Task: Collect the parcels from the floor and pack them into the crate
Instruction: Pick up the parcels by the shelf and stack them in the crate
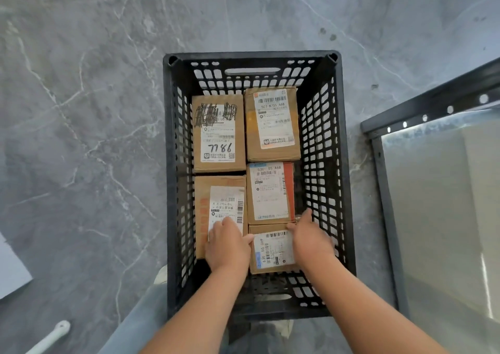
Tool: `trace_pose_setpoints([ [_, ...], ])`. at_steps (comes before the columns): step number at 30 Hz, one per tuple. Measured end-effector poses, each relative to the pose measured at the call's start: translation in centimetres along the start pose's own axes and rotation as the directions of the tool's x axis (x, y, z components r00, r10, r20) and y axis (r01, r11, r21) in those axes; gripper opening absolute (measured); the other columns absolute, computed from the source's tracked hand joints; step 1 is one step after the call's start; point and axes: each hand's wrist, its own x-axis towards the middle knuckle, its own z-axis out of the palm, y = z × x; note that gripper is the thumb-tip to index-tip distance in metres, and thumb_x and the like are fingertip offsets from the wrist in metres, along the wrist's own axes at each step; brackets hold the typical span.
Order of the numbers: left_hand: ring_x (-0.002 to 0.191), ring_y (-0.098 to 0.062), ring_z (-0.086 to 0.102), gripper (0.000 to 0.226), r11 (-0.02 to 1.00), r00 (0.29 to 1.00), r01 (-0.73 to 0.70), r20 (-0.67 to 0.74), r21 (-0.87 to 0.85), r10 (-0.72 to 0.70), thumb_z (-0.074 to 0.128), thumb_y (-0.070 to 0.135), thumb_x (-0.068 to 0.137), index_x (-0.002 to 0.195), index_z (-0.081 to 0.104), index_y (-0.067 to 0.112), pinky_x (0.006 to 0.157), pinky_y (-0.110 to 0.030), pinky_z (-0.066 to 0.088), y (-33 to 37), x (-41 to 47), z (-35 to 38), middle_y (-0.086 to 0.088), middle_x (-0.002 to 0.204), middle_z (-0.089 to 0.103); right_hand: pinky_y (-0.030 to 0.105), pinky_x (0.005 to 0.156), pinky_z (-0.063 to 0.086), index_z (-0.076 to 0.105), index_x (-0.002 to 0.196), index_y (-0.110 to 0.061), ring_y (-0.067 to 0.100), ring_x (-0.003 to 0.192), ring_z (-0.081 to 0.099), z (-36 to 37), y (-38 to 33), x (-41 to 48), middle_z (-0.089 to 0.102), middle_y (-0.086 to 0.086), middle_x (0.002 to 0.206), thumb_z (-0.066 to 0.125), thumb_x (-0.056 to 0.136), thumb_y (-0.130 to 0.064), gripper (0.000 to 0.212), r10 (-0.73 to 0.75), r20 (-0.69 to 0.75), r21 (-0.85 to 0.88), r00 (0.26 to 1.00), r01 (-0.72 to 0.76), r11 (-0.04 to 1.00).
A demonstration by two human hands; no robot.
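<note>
A black perforated plastic crate (pixel 324 142) stands on the grey floor below me. Inside lie several cardboard parcels with white labels. The small near-right parcel (pixel 272 248) sits between my two hands. My left hand (pixel 230 245) grips its left edge, lying partly over the near-left parcel (pixel 216 207). My right hand (pixel 311 237) grips its right far corner, by the parcel with a red side (pixel 270 191). Two more parcels fill the far row: one marked 7786 (pixel 219 134) and one at far right (pixel 273 123).
A grey metal frame with a shiny panel (pixel 438 191) stands right of the crate. A white sheet (pixel 10 270) and a white handle-like object (pixel 51 337) lie on the marble-patterned floor (pixel 81 110) at the lower left. My leg shows below the crate.
</note>
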Motion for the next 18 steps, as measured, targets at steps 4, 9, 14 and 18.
trace_pose_setpoints([
  [4, 0.091, -0.022, 0.06, 0.026, 1.0, 0.988, 0.02, 0.151, 0.01, -0.021, 0.073, 0.024, 0.079, 0.097, 0.057, 0.014, 0.07, -0.032, 0.052, 0.9, 1.0, -1.6, -0.004, 0.099, 0.06, 0.036, 0.079, 0.055, 0.03, 0.139, -0.001, 0.024, 0.102, 0.066, -1.7, -0.7, -1.0, 0.067, 0.009, 0.112, 0.053, 0.095, -0.018, 0.052, -0.042, -0.028, -0.107, 0.999, 0.038, 0.994],
  [9, 0.072, -0.012, 0.052, 0.007, 0.978, 0.917, 0.029, 0.394, -0.208, 0.057, 0.057, 0.013, 0.087, 0.08, 0.055, 0.015, 0.06, -0.024, 0.041, 2.6, -0.1, -5.9, 0.001, 0.082, 0.055, 0.035, 0.082, 0.055, 0.046, 0.119, -0.01, 0.023, 0.095, 0.066, -5.4, -0.5, -4.9, 0.067, 0.008, 0.107, 0.045, 0.097, -0.014, 0.023, -0.103, -0.089, 0.035, 0.991, 0.106, 0.994],
  [14, 0.09, -0.013, 0.06, 0.008, 0.947, 0.948, -0.109, 0.255, -0.302, 0.19, 0.059, 0.018, 0.086, 0.093, 0.061, 0.022, 0.08, -0.031, 0.052, 6.3, -4.9, -15.9, 0.007, 0.094, 0.061, 0.032, 0.076, 0.054, 0.057, 0.118, -0.016, 0.015, 0.087, 0.063, -13.1, -1.9, -11.8, 0.065, 0.004, 0.111, 0.045, 0.095, -0.023, 0.027, -0.226, -0.029, 0.38, 0.974, 0.22, 0.898],
  [18, 0.09, -0.015, 0.064, 0.014, 0.892, 0.906, -0.246, 0.236, -0.379, 0.35, 0.069, 0.016, 0.081, 0.093, 0.064, 0.021, 0.078, -0.03, 0.056, 10.9, -11.3, -27.6, 0.004, 0.096, 0.066, 0.038, 0.079, 0.055, 0.061, 0.109, -0.009, 0.016, 0.081, 0.067, -24.7, -3.3, -21.4, 0.071, 0.009, 0.099, 0.041, 0.099, -0.026, 0.028, -0.236, -0.143, 0.556, 0.961, 0.275, 0.784],
])
